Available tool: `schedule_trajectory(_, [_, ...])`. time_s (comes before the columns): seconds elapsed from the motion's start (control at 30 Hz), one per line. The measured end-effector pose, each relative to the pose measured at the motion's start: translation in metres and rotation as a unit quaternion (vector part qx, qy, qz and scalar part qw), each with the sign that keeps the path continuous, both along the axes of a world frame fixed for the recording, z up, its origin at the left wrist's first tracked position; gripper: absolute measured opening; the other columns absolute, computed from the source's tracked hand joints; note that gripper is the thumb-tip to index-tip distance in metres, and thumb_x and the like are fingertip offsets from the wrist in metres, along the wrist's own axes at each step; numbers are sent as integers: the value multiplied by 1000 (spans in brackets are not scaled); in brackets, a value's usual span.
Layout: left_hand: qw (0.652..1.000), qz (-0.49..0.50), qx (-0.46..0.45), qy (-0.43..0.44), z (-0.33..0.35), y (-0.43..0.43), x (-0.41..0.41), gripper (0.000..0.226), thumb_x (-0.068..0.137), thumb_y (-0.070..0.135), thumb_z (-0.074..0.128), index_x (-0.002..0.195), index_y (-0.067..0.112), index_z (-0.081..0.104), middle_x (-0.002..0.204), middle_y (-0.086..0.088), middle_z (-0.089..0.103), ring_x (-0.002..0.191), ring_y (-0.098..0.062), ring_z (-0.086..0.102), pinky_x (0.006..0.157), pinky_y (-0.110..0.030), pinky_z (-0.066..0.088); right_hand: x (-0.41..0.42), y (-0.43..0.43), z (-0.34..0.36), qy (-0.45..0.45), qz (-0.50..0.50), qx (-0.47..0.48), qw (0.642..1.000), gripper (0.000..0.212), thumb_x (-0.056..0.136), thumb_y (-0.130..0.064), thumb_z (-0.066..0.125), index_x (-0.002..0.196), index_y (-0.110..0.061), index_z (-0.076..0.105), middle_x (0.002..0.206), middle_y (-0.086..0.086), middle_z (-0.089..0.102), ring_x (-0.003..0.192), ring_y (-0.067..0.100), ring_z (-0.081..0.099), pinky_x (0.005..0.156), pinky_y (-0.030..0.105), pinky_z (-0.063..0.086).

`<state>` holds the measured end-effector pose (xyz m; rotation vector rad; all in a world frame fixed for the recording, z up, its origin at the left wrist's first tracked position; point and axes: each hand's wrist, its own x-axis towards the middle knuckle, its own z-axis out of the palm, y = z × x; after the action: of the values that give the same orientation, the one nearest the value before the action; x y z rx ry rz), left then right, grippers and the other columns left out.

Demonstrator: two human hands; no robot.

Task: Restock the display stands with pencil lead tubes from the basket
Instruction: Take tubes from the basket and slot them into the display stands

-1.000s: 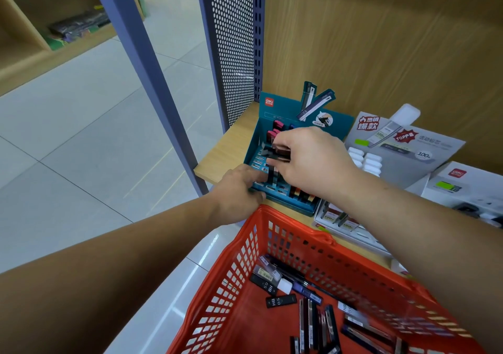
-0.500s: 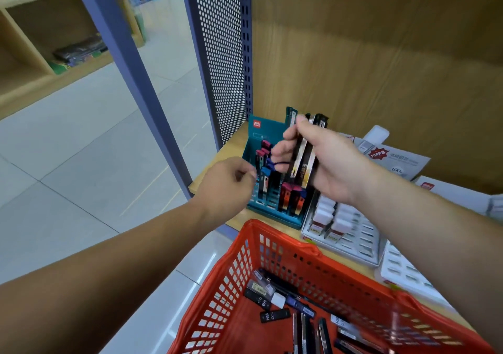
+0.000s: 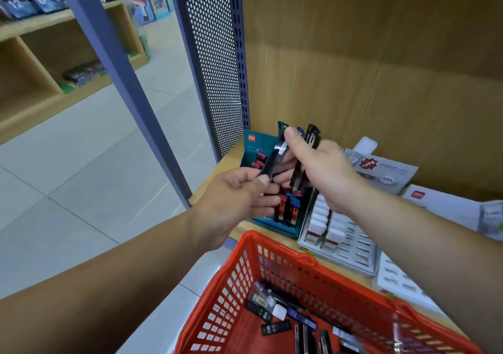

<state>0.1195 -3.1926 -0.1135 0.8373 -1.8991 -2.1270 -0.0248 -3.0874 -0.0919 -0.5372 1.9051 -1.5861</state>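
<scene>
One lead tube [image 3: 273,161], seemingly tilted rightward, between hands [image 3: 234,195] [image 3: 325,170]

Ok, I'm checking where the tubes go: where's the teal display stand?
Head view, centre: the teal display stand sits at the wooden shelf's left end, between the perforated panel and the grey display stand.

The left hand [image 3: 234,204] pinches the low end of one black tube [image 3: 275,157]. The right hand [image 3: 324,171] grips a bunch of tubes [image 3: 307,152], and its thumb touches the top of the black tube. Both hands are above a teal stand [image 3: 255,144] on a wood shelf [image 3: 234,152]. Red and blue tubes stand in its front rows. A white stand [image 3: 353,253] sits just beside it. Below is a red basket [image 3: 272,247] with loose tubes [image 3: 275,329] lying in it.
</scene>
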Motion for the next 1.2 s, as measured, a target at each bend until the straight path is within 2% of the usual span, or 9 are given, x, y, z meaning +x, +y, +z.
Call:
schedule_trajectory(0.1, [1000,0,2,-7,-3,-6,5,20,106,19,58,116,5,69,103,-16,77,94,-28,77,87,-41,63,-5,8,-1,-14,-9,-45,999,58,99,-56,57,91,1,67,76,20,74,64,30,71,68,39,62])
schedule_trajectory(0.2, [999,-30,-5,-9,-1,-11,8,18,106,19,57,111,9,71,91,-13,70,79,-23,67,83,-36,63,-8,11,-2,-28,17,-19,999,48,97,-53,64,93,-4,63,64,12,59,45,23,47,46,31,42])
schedule_trajectory(0.3, [999,-33,18,1,7,-12,6,25,108,20,52,126,13,69,89,-10,70,76,-20,66,81,-35,62,-12,8,-6,-34,33,0,999,31,99,-39,67,89,-11,60,61,5,51,42,14,33,42,24,28])
schedule_trajectory(0.53, [990,-2,141,22,31,-18,8,32,107,4,37,129,7,60,111,-23,76,103,-35,75,88,-41,61,-16,7,-13,-39,-5,28,999,38,102,-48,59,82,-20,44,60,-1,41,44,14,29,45,27,24])
schedule_trajectory(0.67, [996,-26,-83,5,22,-19,11,40,96,-5,63,129,18,61,96,-13,79,99,-25,76,84,-36,63,-17,7,-16,-36,3,40,999,38,101,-48,60,88,-19,41,62,0,38,46,14,29,44,27,25])
schedule_trajectory(0.83, [941,-46,-334,27,25,-29,13,19,96,27,74,115,29,71,85,1,76,83,-22,73,79,-42,62,-17,9,-11,-20,61,80,995,48,90,-61,69,95,-15,53,61,-1,38,46,14,29,45,26,26])
schedule_trajectory(0.93, [880,-63,-470,-1,34,-44,19,8,97,36,68,99,29,74,75,17,70,73,-4,65,61,-24,50,-18,14,-6,-11,100,82,992,45,85,-60,73,103,-21,58,66,1,38,47,14,27,47,26,21])
schedule_trajectory(1.03, [866,-63,-495,-38,34,-52,22,8,97,36,68,96,29,72,69,17,65,70,2,59,55,-17,44,-21,18,-3,-72,114,68,989,29,98,-43,56,94,-15,51,68,6,46,45,15,30,49,26,21])
schedule_trajectory(1.2, [864,-131,-486,-34,35,-55,11,10,99,26,68,108,25,72,87,11,72,82,-4,65,69,-23,54,-19,20,-6,10,138,85,987,50,91,-51,57,107,-4,56,85,29,58,65,33,45,60,45,33])
